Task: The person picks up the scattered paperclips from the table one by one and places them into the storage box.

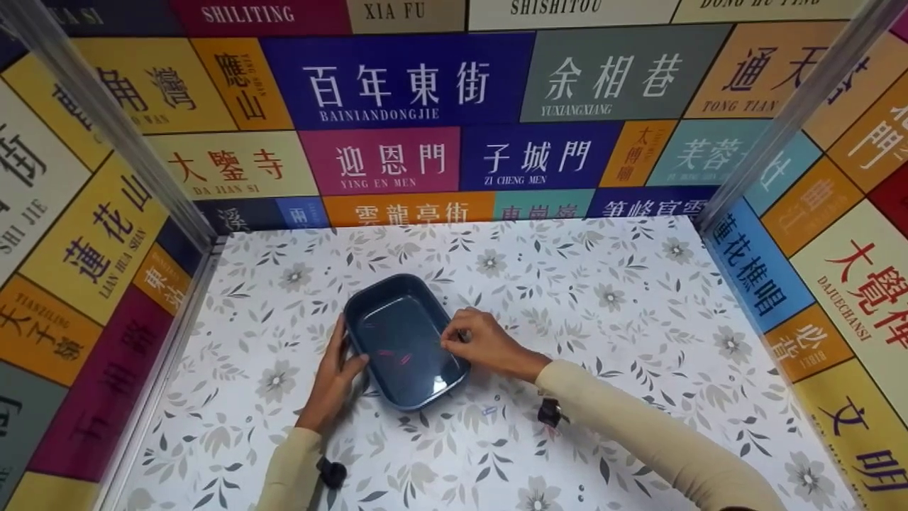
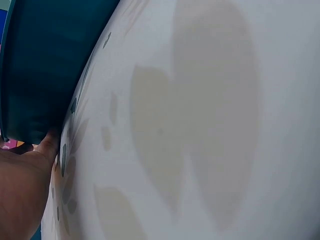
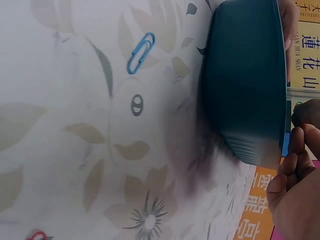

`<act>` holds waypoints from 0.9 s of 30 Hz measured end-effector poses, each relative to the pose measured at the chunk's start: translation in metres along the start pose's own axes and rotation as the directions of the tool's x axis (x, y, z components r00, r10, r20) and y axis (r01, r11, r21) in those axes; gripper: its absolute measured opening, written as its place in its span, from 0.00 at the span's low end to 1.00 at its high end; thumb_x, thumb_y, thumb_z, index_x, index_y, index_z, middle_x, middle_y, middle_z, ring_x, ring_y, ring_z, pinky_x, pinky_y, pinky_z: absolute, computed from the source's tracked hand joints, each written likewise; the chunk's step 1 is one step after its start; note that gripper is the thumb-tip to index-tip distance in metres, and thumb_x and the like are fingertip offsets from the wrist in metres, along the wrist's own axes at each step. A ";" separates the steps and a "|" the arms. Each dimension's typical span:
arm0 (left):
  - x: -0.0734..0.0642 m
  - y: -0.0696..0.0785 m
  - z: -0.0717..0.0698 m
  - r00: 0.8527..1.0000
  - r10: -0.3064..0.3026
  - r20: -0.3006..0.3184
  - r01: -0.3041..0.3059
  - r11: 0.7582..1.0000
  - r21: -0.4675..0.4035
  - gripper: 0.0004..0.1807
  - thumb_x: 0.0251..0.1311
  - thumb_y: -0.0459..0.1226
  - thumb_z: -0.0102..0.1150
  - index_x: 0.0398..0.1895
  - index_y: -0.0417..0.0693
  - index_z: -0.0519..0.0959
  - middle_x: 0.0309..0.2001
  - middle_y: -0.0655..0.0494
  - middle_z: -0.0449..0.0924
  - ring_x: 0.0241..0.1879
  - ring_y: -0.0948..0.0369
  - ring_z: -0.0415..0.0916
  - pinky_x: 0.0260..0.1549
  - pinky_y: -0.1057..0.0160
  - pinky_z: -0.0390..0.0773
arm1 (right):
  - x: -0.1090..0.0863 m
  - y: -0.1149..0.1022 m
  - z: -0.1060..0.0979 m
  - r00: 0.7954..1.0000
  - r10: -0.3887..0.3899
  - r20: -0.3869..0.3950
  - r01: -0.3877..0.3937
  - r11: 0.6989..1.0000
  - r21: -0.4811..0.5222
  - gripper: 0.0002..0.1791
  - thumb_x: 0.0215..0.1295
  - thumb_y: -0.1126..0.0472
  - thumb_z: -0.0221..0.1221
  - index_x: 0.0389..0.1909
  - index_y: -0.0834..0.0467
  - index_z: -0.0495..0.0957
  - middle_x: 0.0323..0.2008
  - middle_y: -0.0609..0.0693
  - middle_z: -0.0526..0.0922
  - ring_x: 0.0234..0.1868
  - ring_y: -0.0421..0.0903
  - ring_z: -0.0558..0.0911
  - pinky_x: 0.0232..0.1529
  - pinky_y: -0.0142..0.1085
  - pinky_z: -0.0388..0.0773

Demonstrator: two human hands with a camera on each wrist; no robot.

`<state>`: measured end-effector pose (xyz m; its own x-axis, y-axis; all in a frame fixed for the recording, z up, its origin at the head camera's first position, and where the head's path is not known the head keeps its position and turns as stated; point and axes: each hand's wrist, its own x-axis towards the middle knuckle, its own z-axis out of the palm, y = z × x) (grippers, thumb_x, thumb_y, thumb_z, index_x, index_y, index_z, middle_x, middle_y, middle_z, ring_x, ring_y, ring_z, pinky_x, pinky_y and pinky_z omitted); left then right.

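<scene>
A deep rectangular teal container (image 1: 408,277) with rounded corners stands on the table. My left hand (image 1: 333,376) grips its left side, thumb over the rim and fingers along the outer wall. In the left wrist view that hand (image 2: 22,185) is low beside the container wall (image 2: 50,65). Over the right rim, my right hand (image 1: 489,348) has its thumb and fingertips pinched together. A bit of green wire (image 3: 299,103), apparently a paper clip, shows at those fingertips in the right wrist view. Pink paper clips (image 1: 404,360) lie on the container's floor.
A blue paper clip (image 3: 141,53) lies on the table just right of the container. Part of a red paper clip (image 3: 37,234) shows nearer the right forearm. The flowered tabletop (image 1: 610,298) is bounded by panels with Chinese lettering (image 1: 397,78) at the back and sides.
</scene>
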<state>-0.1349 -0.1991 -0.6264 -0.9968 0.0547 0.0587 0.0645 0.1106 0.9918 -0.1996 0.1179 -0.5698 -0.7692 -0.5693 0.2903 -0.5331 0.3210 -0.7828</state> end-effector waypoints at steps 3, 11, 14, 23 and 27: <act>0.000 -0.001 0.000 1.000 0.004 0.000 -0.004 1.000 -0.002 0.48 0.80 0.30 0.58 0.92 0.45 0.41 0.91 0.44 0.37 0.88 0.38 0.42 0.84 0.41 0.51 | 0.005 -0.002 0.001 1.000 0.009 0.010 -0.008 1.000 -0.013 0.03 0.69 0.67 0.72 0.36 0.64 0.92 0.31 0.52 0.85 0.37 0.51 0.78 0.43 0.40 0.76; 0.001 -0.001 0.000 1.000 0.013 -0.005 -0.013 1.000 -0.025 0.48 0.79 0.29 0.58 0.92 0.45 0.41 0.91 0.42 0.37 0.87 0.36 0.42 0.84 0.40 0.50 | 0.016 -0.007 0.004 0.999 0.008 0.045 -0.007 0.999 -0.042 0.03 0.70 0.66 0.72 0.37 0.61 0.93 0.33 0.50 0.86 0.39 0.46 0.77 0.44 0.35 0.73; 0.001 -0.001 0.000 1.000 0.017 -0.006 -0.017 1.000 -0.022 0.48 0.79 0.29 0.58 0.92 0.44 0.41 0.91 0.43 0.37 0.87 0.36 0.42 0.84 0.41 0.50 | 0.020 -0.008 0.006 0.998 0.014 0.054 -0.011 0.998 -0.055 0.04 0.70 0.65 0.72 0.36 0.60 0.93 0.34 0.49 0.87 0.40 0.45 0.77 0.45 0.36 0.73; -0.001 -0.001 -0.001 1.000 0.004 0.007 -0.004 1.000 0.002 0.48 0.81 0.31 0.57 0.93 0.48 0.40 0.91 0.46 0.35 0.88 0.38 0.41 0.82 0.38 0.56 | 0.035 -0.009 0.012 0.994 0.035 0.105 -0.023 0.993 -0.117 0.03 0.70 0.65 0.72 0.36 0.59 0.93 0.35 0.50 0.87 0.42 0.48 0.81 0.48 0.39 0.77; -0.001 0.000 -0.001 1.000 0.005 0.006 -0.006 1.000 0.010 0.48 0.81 0.30 0.57 0.93 0.47 0.40 0.91 0.45 0.35 0.88 0.37 0.41 0.82 0.38 0.57 | 0.043 -0.012 0.014 0.992 0.026 0.121 -0.010 0.992 -0.129 0.02 0.70 0.64 0.73 0.37 0.59 0.93 0.35 0.49 0.87 0.42 0.48 0.81 0.47 0.38 0.76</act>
<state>-0.1345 -0.2004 -0.6266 -0.9961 0.0617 0.0634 0.0705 0.1199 0.9903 -0.2218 0.0791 -0.5557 -0.7342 -0.6484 0.2012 -0.5664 0.4217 -0.7081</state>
